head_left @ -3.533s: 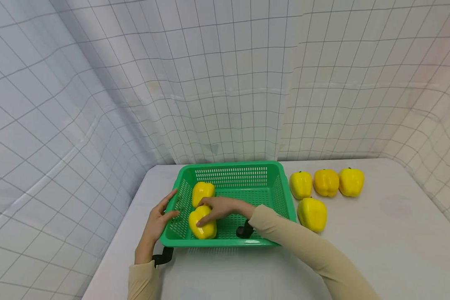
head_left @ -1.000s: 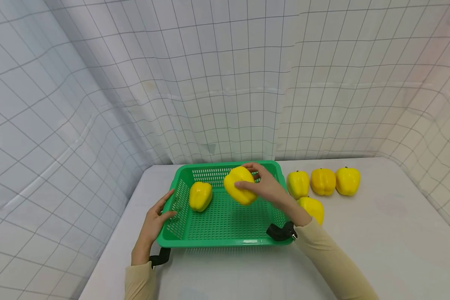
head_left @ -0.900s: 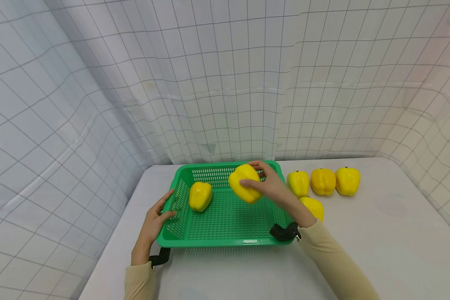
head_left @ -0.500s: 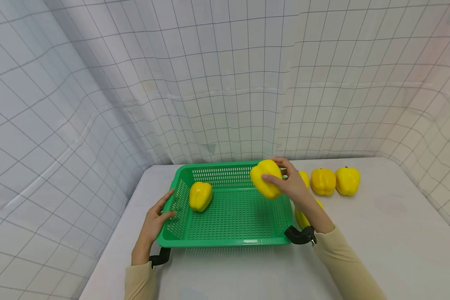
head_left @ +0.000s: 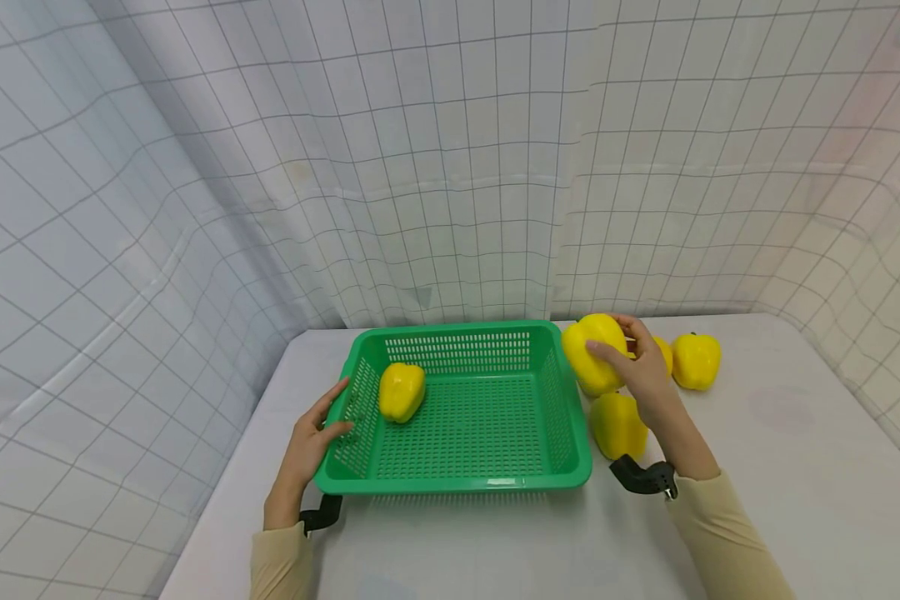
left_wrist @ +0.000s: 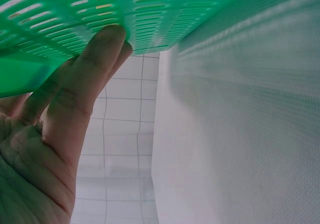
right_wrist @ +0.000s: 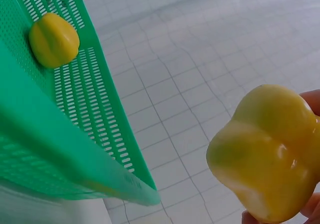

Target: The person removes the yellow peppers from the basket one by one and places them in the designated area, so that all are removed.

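My right hand (head_left: 641, 367) holds a yellow bell pepper (head_left: 594, 354) above the table, just past the right rim of the green plastic basket (head_left: 495, 483). The thumb lies across the pepper's near side. In the right wrist view the held bell pepper (right_wrist: 265, 154) shows its lobed end, with fingertips at its edge. At the basket's left side my left hand (head_left: 307, 446) grips the wall, its thumb over the rim and its fingers (left_wrist: 75, 99) along the slotted outside. One yellow pepper (head_left: 402, 392) lies inside the basket, towards the left.
Right of the basket, a yellow pepper (head_left: 619, 427) sits below the held one; another (head_left: 696, 362) stands farther right, and one between is partly covered by my right hand. A white grid-patterned curtain (head_left: 450, 167) encloses the white table (head_left: 795, 433) at back and sides.
My right hand has lifted one of the two peppers from the basket and carried it right, over the rim to the peppers on the table. My left hand stays at the basket's left side.
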The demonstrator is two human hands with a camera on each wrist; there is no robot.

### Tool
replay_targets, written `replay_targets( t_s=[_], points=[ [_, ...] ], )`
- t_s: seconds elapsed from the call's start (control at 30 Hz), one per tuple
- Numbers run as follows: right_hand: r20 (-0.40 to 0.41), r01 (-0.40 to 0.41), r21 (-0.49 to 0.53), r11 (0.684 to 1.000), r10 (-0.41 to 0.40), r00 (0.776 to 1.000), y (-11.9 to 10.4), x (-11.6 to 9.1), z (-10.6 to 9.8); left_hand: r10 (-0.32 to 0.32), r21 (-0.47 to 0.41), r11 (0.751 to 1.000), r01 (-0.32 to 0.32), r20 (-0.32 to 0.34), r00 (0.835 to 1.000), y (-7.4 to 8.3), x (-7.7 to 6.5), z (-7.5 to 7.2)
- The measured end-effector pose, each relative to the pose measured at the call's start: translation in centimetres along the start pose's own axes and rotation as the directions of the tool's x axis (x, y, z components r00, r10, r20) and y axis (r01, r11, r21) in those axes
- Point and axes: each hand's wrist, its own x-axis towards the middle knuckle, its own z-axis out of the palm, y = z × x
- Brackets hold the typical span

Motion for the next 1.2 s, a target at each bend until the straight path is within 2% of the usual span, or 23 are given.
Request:
replay_targets(
  t_s=[0.4,0.7,0.97,1.2],
  points=[
    [-0.106,-0.059,-0.062,0.996,0.052,0.993,2.1,-1.1,-4.1,0.003,0.012,1.000,-0.003,-0.003,1.000,-0.1,0.0,0.0],
    [-0.154,-0.111,-0.190,0.975,0.082,0.985,4.7,-1.4,-6.9,-0.002,0.013,1.000,0.002,-0.006,1.000,-0.3,0.1,0.0],
    [-0.108,-0.135,-0.292,0.947,0.108,0.988,6.3,-1.8,-8.9,0.006,0.006,1.000,-0.006,-0.003,1.000,-0.3,0.1,0.0],
    [-0.027,-0.193,-0.318,0.928,0.194,0.981,7.5,-2.0,-9.9,-0.002,0.005,1.000,0.002,-0.001,1.000,-0.3,0.1,0.0]
  ],
)
